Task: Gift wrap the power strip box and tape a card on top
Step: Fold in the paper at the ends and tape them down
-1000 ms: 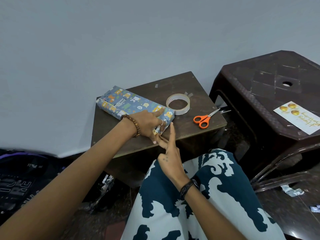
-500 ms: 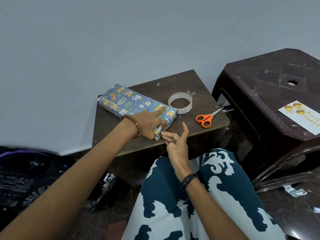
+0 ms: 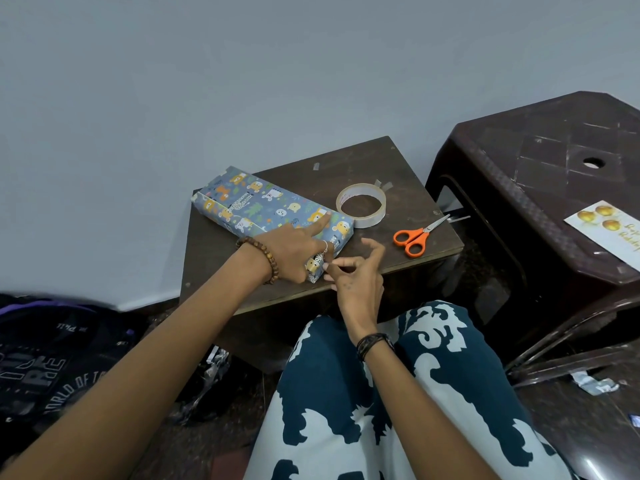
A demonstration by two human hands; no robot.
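Grip check, right hand: fingers curled in, tips pinching at the near end flap of the wrapped box; a second ago that hand stood off with its forefinger straight up, so it has closed back onto the fold. Whether a tape piece sits under the fingertips, cannot tell. Reads as sealing the last end; wrapping nearly done, card not yet on. Left hand lies flat over the box's near part, forefinger stretched along the top, pinning it to the desk. Just beyond the box, tape roll; scissors beside it. Card waits on the plastic stool, well apart.
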